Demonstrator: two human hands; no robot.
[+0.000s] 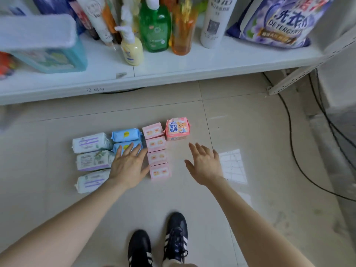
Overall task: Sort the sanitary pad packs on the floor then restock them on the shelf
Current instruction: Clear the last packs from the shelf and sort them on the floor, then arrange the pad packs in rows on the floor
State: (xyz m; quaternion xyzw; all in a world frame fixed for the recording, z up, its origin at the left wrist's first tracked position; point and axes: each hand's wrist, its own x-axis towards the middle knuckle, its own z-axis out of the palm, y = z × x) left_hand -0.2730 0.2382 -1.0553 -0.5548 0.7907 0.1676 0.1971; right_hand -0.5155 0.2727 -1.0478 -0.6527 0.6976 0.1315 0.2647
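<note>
In the head view, a column of four pale pink packs (157, 151) lies on the tiled floor (250, 122), running away from the person toward the shelf (173, 70). Just left of this column, at its far end, sit two blue packs (127, 134), one behind the other. Further left of the column, three white-and-purple packs (92, 145) form a row of their own. A coral pack with a bear print (177, 129) stands touching or just beside the column's far end, on its right side. The left hand (128, 166) is spread wide, palm down with straight fingers. Its fingertips overlap the nearer blue pack and its thumb lies close to the column's left edge. Whether it presses on the pack cannot be told. The right hand (205, 166) is also wide open and holds nothing. It is over bare floor to the right of the column and nearer the person than the coral pack. Beyond the column, the white shelf carries a green bottle (155, 29), an orange bottle (183, 33), a yellow pump bottle (132, 51), a tall white bottle (215, 22), a detergent bag (279, 22) and a teal jug (48, 45). Nearer the person than the column are two dark shoes (176, 237) with white stripes. Black cables (294, 151) trail across the floor far to the column's right.
</note>
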